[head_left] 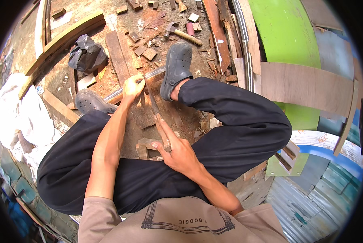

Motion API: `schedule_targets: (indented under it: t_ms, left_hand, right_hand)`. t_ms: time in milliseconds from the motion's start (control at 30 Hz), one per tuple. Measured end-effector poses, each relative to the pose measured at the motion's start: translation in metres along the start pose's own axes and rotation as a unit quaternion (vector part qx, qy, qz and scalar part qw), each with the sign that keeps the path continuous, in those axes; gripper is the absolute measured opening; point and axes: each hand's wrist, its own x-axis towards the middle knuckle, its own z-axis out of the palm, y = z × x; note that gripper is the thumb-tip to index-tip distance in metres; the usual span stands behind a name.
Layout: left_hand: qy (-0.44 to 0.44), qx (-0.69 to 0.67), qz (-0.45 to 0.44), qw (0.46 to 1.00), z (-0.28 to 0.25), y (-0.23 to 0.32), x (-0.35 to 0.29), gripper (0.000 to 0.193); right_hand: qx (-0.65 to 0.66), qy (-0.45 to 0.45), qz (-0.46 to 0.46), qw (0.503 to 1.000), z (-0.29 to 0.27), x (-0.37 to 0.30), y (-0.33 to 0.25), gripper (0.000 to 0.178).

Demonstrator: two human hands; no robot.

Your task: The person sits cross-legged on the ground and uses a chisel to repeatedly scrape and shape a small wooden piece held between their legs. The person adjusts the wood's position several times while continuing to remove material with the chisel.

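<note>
While the right hand is wrapping its fingers around the wooden handle of a long-bladed hand tool, the left hand is curling closed on a narrow wooden bar with a greyish upper edge. The tool is slanting away from the person's lap, its narrow blade crossing the bar just beside the left hand; whether it is a saw or a file, and whether the left fingers are also touching it, I cannot tell. The bar is lying aslant between the left clog and the right clog, both dark grey. Near the right hand, a small wooden frame is resting on the ground, partly hidden. Beyond the right clog, a claw hammer is lying among wood offcuts. A crumpled black plastic bag is sitting beyond the left clog, and a white cloth is bunching at the far left. On the right, a bright green panel is lying partly under a brown wooden sheet.
</note>
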Motion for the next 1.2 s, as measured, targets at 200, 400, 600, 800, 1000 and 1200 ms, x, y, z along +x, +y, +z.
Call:
schedule_targets:
  t_ms: [200, 400, 600, 800, 1000, 1200]
  left_hand:
    - [0.004, 0.004, -0.004, 1.000, -0.001, -0.004, 0.001, 0.026]
    - [0.011, 0.010, 0.011, 1.000, -0.002, 0.001, -0.001, 0.028]
    - [-0.001, -0.003, 0.014, 1.000, -0.003, 0.004, 0.000, 0.027]
    - [0.006, 0.008, 0.015, 1.000, -0.004, 0.005, -0.001, 0.027]
    - [0.019, 0.022, 0.033, 0.999, 0.000, 0.003, -0.001, 0.028]
    - [-0.003, 0.013, 0.002, 1.000, -0.003, 0.012, -0.002, 0.027]
  right_hand:
    - [0.004, 0.005, -0.012, 1.000, 0.000, -0.005, -0.002, 0.073]
    - [-0.004, 0.000, 0.004, 1.000, 0.003, -0.007, -0.004, 0.072]
    - [0.002, -0.001, 0.018, 1.000, 0.004, -0.002, 0.001, 0.070]
    - [-0.005, 0.016, -0.019, 1.000, 0.007, -0.001, -0.002, 0.074]
    - [-0.005, 0.029, -0.023, 0.999, 0.012, 0.004, -0.003, 0.068]
    - [0.013, 0.020, -0.002, 1.000, 0.014, 0.005, 0.009, 0.072]
